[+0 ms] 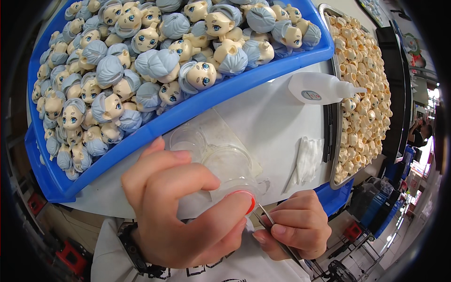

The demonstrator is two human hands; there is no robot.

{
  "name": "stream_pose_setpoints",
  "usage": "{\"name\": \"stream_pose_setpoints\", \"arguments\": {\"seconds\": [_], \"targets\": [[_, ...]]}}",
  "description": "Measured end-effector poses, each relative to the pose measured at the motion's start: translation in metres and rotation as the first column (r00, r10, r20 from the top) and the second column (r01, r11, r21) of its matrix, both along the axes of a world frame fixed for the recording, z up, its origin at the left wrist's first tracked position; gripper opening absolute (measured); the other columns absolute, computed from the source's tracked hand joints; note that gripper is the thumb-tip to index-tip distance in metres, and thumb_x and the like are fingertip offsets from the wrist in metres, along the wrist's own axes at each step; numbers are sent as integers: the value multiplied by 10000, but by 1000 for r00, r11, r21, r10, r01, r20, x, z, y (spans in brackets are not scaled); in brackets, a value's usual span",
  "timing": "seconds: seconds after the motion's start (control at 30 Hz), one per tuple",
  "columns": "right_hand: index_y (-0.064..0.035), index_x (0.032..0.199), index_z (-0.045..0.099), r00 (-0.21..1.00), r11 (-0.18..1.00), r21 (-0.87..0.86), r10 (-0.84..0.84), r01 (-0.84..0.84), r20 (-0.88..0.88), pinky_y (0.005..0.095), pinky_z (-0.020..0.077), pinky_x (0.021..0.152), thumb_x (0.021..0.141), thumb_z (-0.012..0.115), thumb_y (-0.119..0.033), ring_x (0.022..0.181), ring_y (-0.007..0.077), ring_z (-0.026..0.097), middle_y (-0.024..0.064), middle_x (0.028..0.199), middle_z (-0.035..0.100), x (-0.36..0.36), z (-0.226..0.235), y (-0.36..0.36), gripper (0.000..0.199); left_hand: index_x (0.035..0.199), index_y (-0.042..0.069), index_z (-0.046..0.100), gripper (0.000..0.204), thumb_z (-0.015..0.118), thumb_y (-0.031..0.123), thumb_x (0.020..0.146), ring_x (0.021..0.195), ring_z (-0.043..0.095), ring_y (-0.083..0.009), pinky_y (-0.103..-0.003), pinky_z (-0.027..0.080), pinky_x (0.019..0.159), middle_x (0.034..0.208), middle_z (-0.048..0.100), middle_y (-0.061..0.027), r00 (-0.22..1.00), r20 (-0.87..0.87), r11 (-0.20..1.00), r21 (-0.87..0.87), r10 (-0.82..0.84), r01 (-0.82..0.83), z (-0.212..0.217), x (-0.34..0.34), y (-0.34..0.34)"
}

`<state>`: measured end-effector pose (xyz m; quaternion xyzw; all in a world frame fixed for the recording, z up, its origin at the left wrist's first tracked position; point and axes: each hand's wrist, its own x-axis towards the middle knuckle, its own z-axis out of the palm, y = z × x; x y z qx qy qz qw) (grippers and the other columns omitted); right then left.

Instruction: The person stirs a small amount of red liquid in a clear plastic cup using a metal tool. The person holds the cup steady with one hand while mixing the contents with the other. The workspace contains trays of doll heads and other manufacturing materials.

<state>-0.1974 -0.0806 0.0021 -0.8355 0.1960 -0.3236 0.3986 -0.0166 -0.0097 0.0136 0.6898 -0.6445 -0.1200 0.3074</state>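
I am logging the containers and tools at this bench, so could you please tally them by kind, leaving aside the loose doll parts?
Blue tray of doll heads: 1
Metal tray of small tan parts: 1
White squeeze bottle: 1
Clear cups: 2
White cloth: 1
Tweezers in right hand: 1
Red-rimmed clear item in left hand: 1
Total: 8

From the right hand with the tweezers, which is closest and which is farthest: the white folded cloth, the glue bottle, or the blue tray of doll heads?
Measured from the right hand in the head view:
1. White folded cloth, just above the hand on the white table.
2. Glue bottle, higher up, lying on its side by the metal tray.
3. Blue tray of doll heads, its heads piled up-left; its rim comes close, so 2 and 3 are nearly tied.
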Motion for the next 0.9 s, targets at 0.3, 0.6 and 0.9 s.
{"name": "stream_pose_setpoints", "arguments": {"seconds": [0.3,0.6,0.9], "targets": [[-42,888,534,1000,1000,-19,6,-6,22,256,344,486,543,760,1,572,164,534,61,713,599,-3,-2,0,414,765,232,629,229,675,268,544,885,403,-299,-499,356,826,902,423,-54,1000,-11,999,-39,-9,8,-3,1,-1],[-61,938,502,998,999,13,48,-48,27,255,365,519,583,744,-29,614,158,526,58,751,588,-16,-1,-1,430,788,225,630,259,677,293,543,883,404,-297,-498,355,823,903,426,-58,999,-26,1000,-13,-24,24,-1,2,-1],[-63,945,488,999,999,6,44,-44,19,249,364,534,607,741,-39,621,156,527,52,755,577,-13,1,-2,423,807,207,621,281,666,376,587,892,402,-304,-510,342,830,926,433,-61,997,-38,998,-12,-62,62,-1,6,2]]}}
